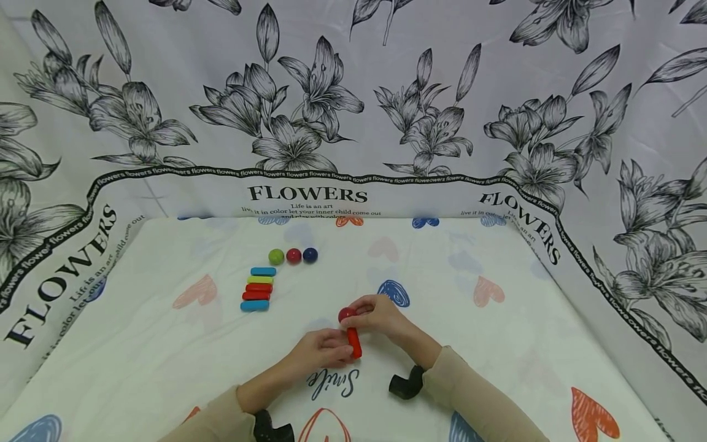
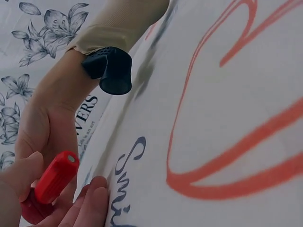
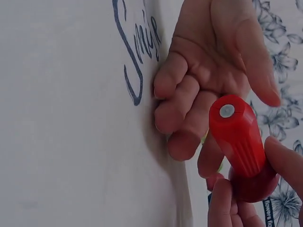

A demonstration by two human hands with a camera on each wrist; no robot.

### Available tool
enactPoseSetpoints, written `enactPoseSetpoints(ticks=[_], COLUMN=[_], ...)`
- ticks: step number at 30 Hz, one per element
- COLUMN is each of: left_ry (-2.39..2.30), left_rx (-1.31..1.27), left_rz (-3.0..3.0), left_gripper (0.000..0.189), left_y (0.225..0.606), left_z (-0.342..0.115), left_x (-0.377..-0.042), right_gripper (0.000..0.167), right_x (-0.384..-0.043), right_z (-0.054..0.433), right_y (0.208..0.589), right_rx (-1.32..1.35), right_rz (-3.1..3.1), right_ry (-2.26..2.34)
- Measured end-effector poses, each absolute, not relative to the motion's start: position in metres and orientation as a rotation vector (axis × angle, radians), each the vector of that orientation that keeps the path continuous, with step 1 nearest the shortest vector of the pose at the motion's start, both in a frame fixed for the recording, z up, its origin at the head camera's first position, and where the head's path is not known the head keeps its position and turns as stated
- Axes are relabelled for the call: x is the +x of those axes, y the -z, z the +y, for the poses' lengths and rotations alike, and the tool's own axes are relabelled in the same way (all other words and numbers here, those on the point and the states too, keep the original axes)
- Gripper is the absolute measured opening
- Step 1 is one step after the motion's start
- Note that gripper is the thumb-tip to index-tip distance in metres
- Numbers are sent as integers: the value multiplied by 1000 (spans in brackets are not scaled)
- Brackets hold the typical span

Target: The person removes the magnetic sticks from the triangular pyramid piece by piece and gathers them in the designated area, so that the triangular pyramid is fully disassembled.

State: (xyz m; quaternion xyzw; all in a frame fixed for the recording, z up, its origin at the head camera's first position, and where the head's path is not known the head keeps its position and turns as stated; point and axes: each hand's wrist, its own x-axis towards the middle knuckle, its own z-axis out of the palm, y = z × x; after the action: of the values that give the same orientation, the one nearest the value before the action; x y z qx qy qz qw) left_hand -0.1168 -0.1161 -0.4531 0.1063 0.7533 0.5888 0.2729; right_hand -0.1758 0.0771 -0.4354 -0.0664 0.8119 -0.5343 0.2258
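Observation:
My right hand (image 1: 381, 316) pinches a dark red ball (image 1: 347, 314) between thumb and fingers, above the middle of the cloth. A bright red stick (image 3: 239, 137) joins the ball at one end and points toward the near side. The stick's free end shows a small round silvery disc. My left hand (image 1: 323, 348) is beside the stick, its fingers loosely bent and the thumb apart from it. In the right wrist view, one left finger lies behind the stick; whether it touches cannot be told. Part of the ball is covered by right-hand fingers.
Green (image 1: 276, 256), red (image 1: 294, 256) and blue (image 1: 310, 255) balls sit in a row at the back left. Nearer lie several short sticks (image 1: 257, 287) in blue, yellow and red. A printed white cloth (image 1: 431, 258) covers the table, and flowered fabric (image 1: 375, 80) hangs around it.

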Motion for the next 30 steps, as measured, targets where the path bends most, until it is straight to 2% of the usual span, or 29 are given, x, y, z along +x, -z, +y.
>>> enactPoseSetpoints(ticks=[18, 30], left_ry=[-1692, -1702], left_rx=[148, 116], left_rz=[1876, 1868], left_gripper=[51, 50], left_y=[461, 461], left_z=[-106, -104], left_x=[-119, -119], right_gripper=[38, 39], right_x=[-173, -177], right_z=[76, 78], right_y=[439, 437], right_rx=[-96, -129], right_rz=[2184, 2198], right_ry=[1570, 1525])
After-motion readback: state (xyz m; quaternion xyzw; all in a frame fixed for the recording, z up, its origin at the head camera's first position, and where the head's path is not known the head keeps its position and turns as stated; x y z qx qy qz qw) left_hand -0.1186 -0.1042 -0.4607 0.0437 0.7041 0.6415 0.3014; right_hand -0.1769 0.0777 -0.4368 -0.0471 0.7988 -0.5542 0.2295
